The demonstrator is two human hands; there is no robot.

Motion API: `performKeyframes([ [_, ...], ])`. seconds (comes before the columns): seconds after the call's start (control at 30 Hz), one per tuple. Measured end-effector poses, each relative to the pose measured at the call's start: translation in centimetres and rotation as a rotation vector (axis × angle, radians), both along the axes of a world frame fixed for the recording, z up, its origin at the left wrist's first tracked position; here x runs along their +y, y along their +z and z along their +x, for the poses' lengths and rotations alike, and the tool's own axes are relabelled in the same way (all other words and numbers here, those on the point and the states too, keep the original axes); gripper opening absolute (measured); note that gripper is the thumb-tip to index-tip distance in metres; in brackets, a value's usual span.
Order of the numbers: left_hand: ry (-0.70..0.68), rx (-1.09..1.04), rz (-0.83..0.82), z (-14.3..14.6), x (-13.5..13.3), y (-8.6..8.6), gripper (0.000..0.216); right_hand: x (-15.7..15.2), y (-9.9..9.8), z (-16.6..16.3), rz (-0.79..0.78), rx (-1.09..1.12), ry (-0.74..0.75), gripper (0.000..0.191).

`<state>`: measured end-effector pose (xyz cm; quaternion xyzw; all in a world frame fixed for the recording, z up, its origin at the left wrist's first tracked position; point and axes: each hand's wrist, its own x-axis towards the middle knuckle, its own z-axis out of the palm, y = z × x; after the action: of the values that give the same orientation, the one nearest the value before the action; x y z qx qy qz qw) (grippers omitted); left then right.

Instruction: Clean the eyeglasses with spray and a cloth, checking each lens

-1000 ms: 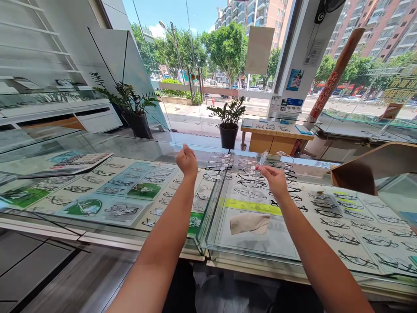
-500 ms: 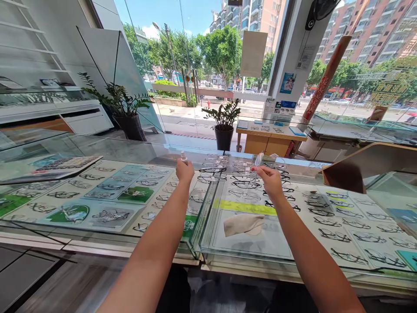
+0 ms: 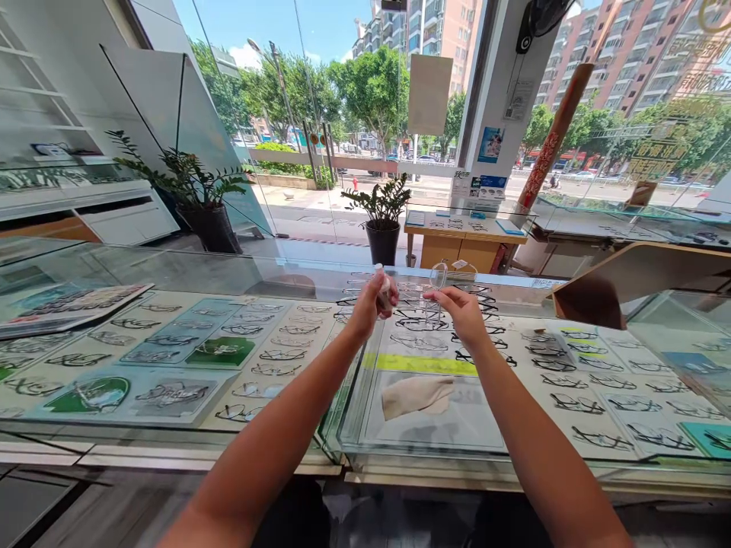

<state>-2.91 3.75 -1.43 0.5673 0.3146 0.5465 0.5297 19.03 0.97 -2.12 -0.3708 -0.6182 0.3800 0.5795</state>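
My left hand [image 3: 372, 300] is closed round a small clear bottle with a white cap [image 3: 381, 283], held upright above the glass counter [image 3: 285, 266]. My right hand [image 3: 461, 310] pinches a pair of clear-framed glasses [image 3: 435, 283] by one side, with a lens standing up above the fingers. The two hands are close together over the seam between the two display cases. A beige cloth [image 3: 416, 395] lies on the glass below them.
Rows of spectacle frames [image 3: 599, 380] lie under the glass on both sides. A brochure [image 3: 62, 301] rests at far left. A tilted brown stand [image 3: 628, 281] is at right. Potted plants [image 3: 381, 217] and a wooden desk [image 3: 465, 240] stand behind, before tall windows.
My left hand has moved right and towards my right hand, bringing the small bottle near the glasses. The view has shifted slightly left.
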Motion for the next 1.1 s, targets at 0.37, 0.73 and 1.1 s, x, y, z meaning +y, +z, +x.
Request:
performKeyframes([
  [0.37, 0.0, 0.048, 0.064, 1.6, -0.5, -1.3, 0.052, -0.3, -0.3, -0.6, -0.037, 0.003, 0.112, 0.032],
  [0.73, 0.293, 0.385, 0.392, 1.2, -0.4, -1.7, 0.041, -0.9, -0.5, -1.1, -0.092, -0.053, 0.259, 0.031],
  [1.1, 0.292, 0.516, 0.473, 0.7, -1.2, -0.6, 0.042, -0.5, -0.9, -1.0, -0.115, 0.066, 0.331, 0.025],
])
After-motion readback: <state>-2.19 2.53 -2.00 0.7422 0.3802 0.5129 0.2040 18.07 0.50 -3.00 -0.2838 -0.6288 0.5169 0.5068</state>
